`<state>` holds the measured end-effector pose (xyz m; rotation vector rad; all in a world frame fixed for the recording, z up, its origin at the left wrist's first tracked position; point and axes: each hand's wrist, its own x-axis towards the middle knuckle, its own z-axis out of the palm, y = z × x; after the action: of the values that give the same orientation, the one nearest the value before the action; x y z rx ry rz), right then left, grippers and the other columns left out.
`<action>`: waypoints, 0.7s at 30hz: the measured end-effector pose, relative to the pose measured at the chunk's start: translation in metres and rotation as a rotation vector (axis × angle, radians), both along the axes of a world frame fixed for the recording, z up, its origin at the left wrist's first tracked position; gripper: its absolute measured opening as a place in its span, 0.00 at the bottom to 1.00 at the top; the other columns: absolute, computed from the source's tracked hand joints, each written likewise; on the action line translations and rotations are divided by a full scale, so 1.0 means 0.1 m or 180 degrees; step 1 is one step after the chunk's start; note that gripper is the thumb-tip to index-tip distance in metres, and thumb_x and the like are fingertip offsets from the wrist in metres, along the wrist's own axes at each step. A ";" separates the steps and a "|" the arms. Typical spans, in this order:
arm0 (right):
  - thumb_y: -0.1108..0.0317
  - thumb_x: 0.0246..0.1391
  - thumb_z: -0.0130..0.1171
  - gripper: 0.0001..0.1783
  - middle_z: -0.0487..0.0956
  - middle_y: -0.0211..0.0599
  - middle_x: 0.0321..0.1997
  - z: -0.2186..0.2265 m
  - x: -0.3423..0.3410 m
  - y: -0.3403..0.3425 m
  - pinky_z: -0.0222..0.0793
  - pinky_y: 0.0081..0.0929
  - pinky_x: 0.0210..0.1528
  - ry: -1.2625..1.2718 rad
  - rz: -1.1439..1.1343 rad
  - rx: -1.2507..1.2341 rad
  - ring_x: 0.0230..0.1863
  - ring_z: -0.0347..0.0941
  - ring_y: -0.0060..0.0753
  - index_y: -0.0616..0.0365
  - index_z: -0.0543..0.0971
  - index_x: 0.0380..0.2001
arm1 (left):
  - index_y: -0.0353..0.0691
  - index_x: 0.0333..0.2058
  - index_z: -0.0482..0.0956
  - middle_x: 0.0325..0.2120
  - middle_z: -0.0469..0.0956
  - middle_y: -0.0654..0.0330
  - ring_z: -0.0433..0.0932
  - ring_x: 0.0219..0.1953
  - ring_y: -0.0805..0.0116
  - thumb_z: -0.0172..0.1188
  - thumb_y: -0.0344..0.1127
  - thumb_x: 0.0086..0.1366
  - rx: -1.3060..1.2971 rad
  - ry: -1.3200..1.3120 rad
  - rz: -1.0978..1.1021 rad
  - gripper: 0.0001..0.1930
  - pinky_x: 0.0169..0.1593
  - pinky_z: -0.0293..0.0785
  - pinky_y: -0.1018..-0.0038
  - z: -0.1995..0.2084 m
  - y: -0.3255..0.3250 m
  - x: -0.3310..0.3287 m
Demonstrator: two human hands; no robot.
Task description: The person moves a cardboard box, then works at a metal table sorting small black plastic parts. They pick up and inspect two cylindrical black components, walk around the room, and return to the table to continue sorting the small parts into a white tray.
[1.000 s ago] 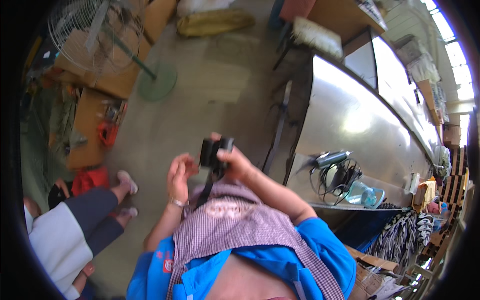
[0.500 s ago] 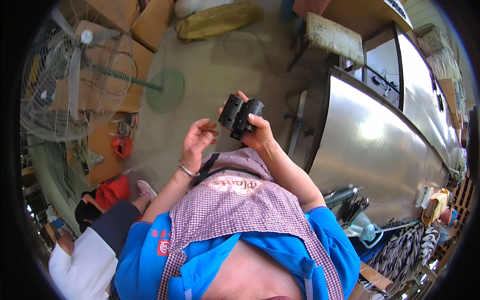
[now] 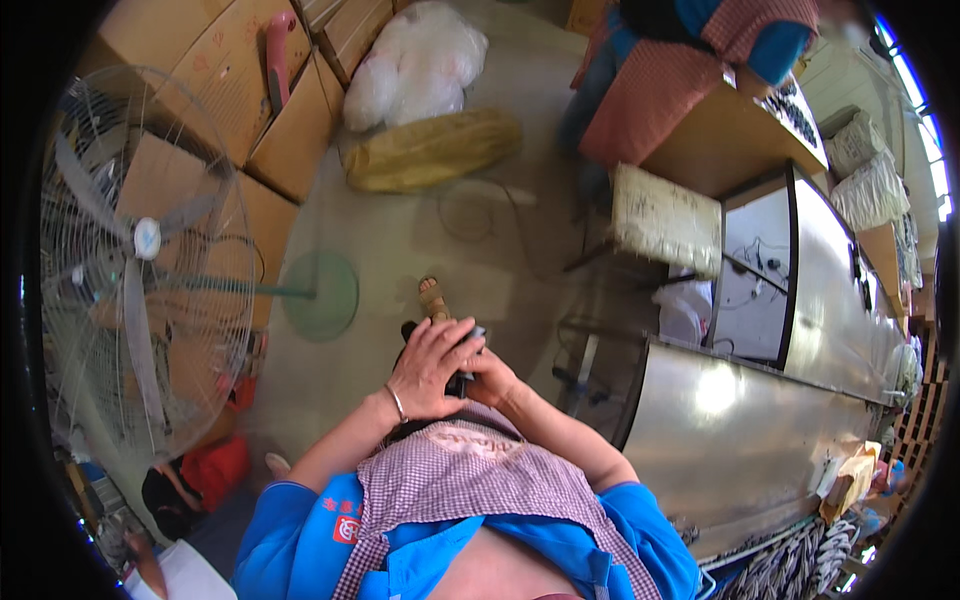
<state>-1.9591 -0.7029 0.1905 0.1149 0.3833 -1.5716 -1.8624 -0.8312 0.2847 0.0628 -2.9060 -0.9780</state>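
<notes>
A black twin-tube part [image 3: 459, 384], shaped like a binocular body, is between my hands just beyond my apron. Over its top and left side lies my left hand [image 3: 428, 366], fingers curved across it and a bracelet on the wrist. My right hand [image 3: 491, 378] grips the part from the right, its fingertips partly behind the left hand. Most of the part is covered by my hands; only dark bits show between them.
A tall fan [image 3: 147, 240] with a green base stands left, before cardboard boxes [image 3: 190, 80]. A metal-topped table [image 3: 740, 430] is on my right, with a worn stool [image 3: 667, 220] beyond. A co-worker [image 3: 660, 90] stands far right; another person's white sleeve [image 3: 185, 575] shows lower left.
My left hand has moved from beside the black part onto it, covering it. Both hands have come closer to my body. My view has tilted up, bringing a co-worker and white bags into sight.
</notes>
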 end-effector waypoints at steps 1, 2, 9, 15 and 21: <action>0.68 0.46 0.69 0.38 0.72 0.35 0.57 0.00 -0.14 -0.15 0.65 0.41 0.64 0.0105 -0.0017 -0.0053 0.60 0.68 0.38 0.53 0.65 0.61 | 0.48 0.62 0.64 0.64 0.59 0.54 0.60 0.64 0.50 0.72 0.42 0.40 0.0093 0.0014 -0.0074 0.47 0.68 0.51 0.49 -0.04 -0.17 -0.13; 0.68 0.45 0.68 0.39 0.70 0.35 0.59 -0.08 -0.29 -0.32 0.63 0.41 0.65 0.0140 -0.0081 0.0025 0.62 0.66 0.39 0.54 0.64 0.62 | 0.47 0.61 0.65 0.63 0.61 0.54 0.62 0.62 0.50 0.71 0.40 0.40 0.0137 0.0128 -0.0126 0.45 0.67 0.52 0.48 -0.12 -0.37 -0.30; 0.71 0.45 0.67 0.40 0.71 0.36 0.59 0.05 -1.52 -1.84 0.64 0.40 0.64 0.0529 -0.0232 0.0128 0.62 0.67 0.38 0.54 0.63 0.63 | 0.49 0.63 0.63 0.65 0.56 0.51 0.56 0.67 0.49 0.73 0.42 0.40 0.0113 0.0124 -0.0309 0.47 0.68 0.48 0.43 -0.08 -1.94 -1.54; 0.83 0.41 0.58 0.40 0.71 0.37 0.59 0.33 -2.31 -2.86 0.66 0.37 0.61 0.0601 -0.0012 0.0323 0.62 0.67 0.38 0.55 0.65 0.62 | 0.51 0.64 0.63 0.65 0.57 0.51 0.56 0.67 0.47 0.74 0.43 0.38 -0.0228 -0.0087 -0.0632 0.50 0.67 0.50 0.46 0.32 -3.00 -2.45; 0.81 0.44 0.60 0.35 0.71 0.35 0.56 0.19 -3.10 -3.45 0.67 0.38 0.59 0.0153 -0.0104 0.0809 0.60 0.67 0.37 0.54 0.67 0.59 | 0.50 0.63 0.66 0.62 0.62 0.51 0.61 0.63 0.48 0.75 0.43 0.36 0.0072 0.0010 -0.0775 0.50 0.63 0.57 0.53 0.19 -3.66 -3.39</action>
<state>-2.2688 -1.0480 0.2095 0.2809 0.6212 -1.5543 -2.2012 -1.1972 0.3039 -0.2976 -2.9495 -1.0417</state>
